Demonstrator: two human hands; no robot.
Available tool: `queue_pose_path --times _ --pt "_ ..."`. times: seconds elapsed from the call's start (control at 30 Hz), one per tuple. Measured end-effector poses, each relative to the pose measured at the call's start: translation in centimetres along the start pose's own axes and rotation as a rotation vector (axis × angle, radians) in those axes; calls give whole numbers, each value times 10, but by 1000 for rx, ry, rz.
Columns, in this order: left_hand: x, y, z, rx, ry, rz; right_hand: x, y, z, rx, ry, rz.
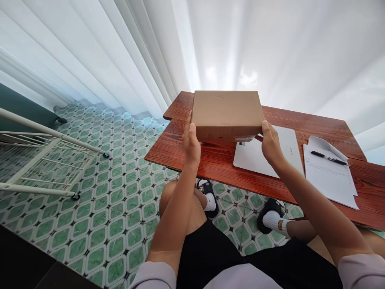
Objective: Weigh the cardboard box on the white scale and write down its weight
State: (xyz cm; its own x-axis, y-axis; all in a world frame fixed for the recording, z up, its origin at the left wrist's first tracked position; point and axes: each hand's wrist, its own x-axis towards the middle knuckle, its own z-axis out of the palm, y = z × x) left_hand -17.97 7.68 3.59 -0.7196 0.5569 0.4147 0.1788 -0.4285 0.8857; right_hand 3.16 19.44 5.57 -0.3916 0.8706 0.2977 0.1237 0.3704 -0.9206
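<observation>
A closed brown cardboard box [227,108] is held up above the wooden table, one hand at each end. My left hand [191,140] grips its left side, thumb at the near corner and fingers mostly hidden along the side. On the right, my right hand [270,141] holds the near right corner, with the thumb against the side and the fingers partly under it. Part of a white label shows low on the box's near face. Below and to the right of the box lies a silver-white closed laptop [267,154], partly covered from view by the box and my right arm.
Papers [329,172] with handwriting lie right of the laptop, a black pen [330,157] on top. The reddish wooden table [168,146] ends near my knees. A white wheeled metal rack [39,160] stands left on green tiles. White curtains [264,52] hang behind the table.
</observation>
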Motion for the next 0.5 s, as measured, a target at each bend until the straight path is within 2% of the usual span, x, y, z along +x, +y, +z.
queue_pose_path --times 0.23,0.37,0.5 --pt "16 -9 -26 81 136 71 14 3 37 -13 -85 -21" --pt "19 -16 -40 92 145 59 18 8 51 -17 -101 13" --pt "17 -24 -51 91 121 -19 19 14 59 -4 -121 32"
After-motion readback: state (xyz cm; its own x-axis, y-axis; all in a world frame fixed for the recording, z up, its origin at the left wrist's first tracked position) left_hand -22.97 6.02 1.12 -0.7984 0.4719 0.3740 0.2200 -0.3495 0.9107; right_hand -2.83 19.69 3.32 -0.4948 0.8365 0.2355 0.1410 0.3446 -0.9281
